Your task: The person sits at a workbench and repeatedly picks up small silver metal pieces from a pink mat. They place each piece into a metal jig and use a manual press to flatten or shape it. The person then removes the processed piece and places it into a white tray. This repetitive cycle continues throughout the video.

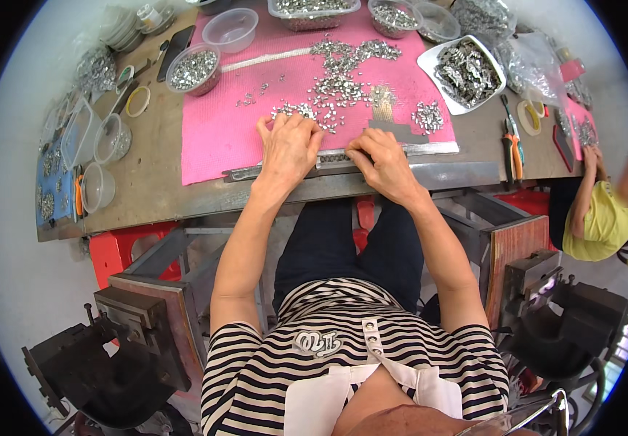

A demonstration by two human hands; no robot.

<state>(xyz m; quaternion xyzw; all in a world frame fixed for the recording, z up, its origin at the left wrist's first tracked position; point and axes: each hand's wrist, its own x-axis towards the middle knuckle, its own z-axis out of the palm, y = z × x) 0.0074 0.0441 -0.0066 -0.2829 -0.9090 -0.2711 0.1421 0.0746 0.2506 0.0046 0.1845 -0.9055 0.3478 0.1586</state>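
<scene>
My left hand is bent over the pink mat, its fingertips down by a heap of small shiny metal pieces. Its fingers are drawn together, and what they pinch, if anything, is hidden. My right hand is closed, with thumb and fingertips pressed together at a long narrow metal strip along the mat's near edge. Anything small in that pinch is too hidden to name. Between the hands, a row of small dark shapes shows on the strip. A flat grey plate lies just beyond my right hand.
More loose pieces spread over the pink mat. Around it stand a round tub of pieces, an empty clear bowl and a white square dish. Pliers lie at right. A person in yellow sits further right.
</scene>
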